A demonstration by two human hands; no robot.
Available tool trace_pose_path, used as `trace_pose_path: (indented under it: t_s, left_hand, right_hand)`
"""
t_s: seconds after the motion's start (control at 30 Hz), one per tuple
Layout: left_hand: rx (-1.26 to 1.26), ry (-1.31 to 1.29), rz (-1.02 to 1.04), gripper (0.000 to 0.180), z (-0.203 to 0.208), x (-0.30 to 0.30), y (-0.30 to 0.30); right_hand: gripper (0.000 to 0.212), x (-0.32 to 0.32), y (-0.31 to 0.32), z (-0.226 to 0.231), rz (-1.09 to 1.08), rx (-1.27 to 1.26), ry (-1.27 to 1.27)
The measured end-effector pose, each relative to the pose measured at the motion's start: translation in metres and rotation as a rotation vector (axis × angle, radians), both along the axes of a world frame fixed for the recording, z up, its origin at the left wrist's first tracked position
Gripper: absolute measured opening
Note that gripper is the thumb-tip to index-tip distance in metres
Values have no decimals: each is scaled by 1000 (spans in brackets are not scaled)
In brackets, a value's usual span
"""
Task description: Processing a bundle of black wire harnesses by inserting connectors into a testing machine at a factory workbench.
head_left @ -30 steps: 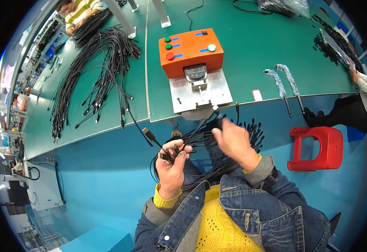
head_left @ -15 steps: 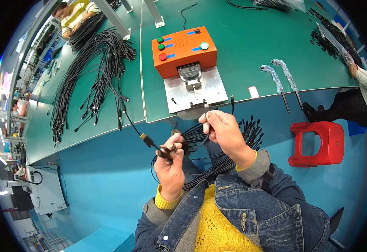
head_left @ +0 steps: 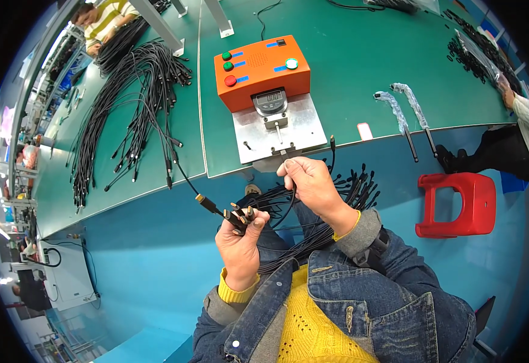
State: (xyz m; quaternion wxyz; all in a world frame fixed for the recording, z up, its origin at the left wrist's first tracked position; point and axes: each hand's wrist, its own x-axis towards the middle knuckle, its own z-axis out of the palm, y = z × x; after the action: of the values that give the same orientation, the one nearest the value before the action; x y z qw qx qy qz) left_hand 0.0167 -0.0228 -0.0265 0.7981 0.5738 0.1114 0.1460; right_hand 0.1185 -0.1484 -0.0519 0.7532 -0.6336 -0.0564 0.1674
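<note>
Bunched in my left hand (head_left: 238,254) are several black cable connectors (head_left: 235,219) with metal tips, pointing up and away from me. One more black connector (head_left: 207,203) with a gold-coloured tip sticks out to the left of that hand. My right hand (head_left: 314,189) pinches a thin cable end at the front edge of the metal plate (head_left: 300,124). Its plug is mostly hidden by my fingers, and I cannot tell whether it touches the plate. The plate lies before an orange test box (head_left: 264,69) with a small digital gauge (head_left: 270,101).
Black cables (head_left: 143,103) lie in a large bundle on the green table (head_left: 349,60) at left. More cables (head_left: 313,242) hang over my lap. Two plastic-wrapped cables (head_left: 412,109) lie at right, above a red stool (head_left: 485,206). Other people sit at far left and right.
My right hand has shifted slightly left and nearer the plate's front edge. The left hand has turned, and its connectors now stand more upright and fanned out.
</note>
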Motion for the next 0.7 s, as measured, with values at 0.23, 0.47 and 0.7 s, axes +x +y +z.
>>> trace_pose_path:
  t_s: [0.23, 0.47, 0.7]
  left_hand:
    - [4, -22, -47, 14, 0, 1, 1]
    - [72, 32, -64, 17, -1, 1, 4]
    - [59, 90, -42, 20, 4, -1, 2]
  right_hand:
    - [25, 1, 6, 8, -51, 21, 61]
    - [25, 4, 5, 8, -18, 82, 93]
    - [24, 4, 5, 11, -9, 137, 133]
